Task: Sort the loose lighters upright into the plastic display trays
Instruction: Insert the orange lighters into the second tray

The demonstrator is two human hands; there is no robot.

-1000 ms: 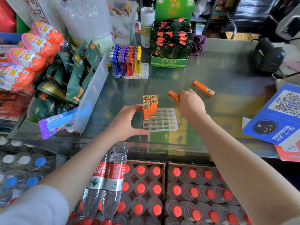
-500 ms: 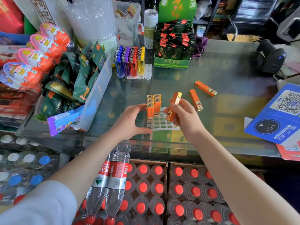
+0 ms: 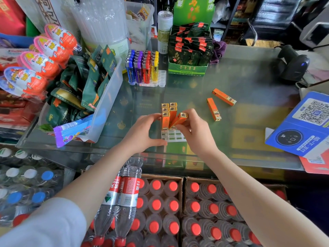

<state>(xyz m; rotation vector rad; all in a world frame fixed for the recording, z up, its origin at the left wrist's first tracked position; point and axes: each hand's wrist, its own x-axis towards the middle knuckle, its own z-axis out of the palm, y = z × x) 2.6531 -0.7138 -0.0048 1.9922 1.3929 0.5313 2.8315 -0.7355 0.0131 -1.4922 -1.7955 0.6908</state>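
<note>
A clear plastic display tray [image 3: 173,136] lies on the glass counter with several orange lighters [image 3: 168,111] standing upright in its far left slots. My right hand [image 3: 195,132] grips one orange lighter [image 3: 179,118], tilted left with its lower end at the tray's slots. My left hand [image 3: 142,131] rests against the tray's left side, fingers touching the nearest upright lighter, thumb along the tray's front. Two loose orange lighters [image 3: 213,109] [image 3: 224,96] lie flat on the counter to the right. A second tray [image 3: 156,82] at the back holds blue, purple, red and yellow lighters upright.
A clear bin of green snack packets [image 3: 106,93] stands left of the tray. A green display box [image 3: 188,56] and a tall can sit at the back. A black barcode scanner [image 3: 292,65] and a blue QR sign [image 3: 306,125] are on the right. Bottled water crates lie below the counter edge.
My right hand picked up an orange lighter from the counter, carried it left and lowered it, tilted, onto the tray. My left hand stayed at the tray's left side.
</note>
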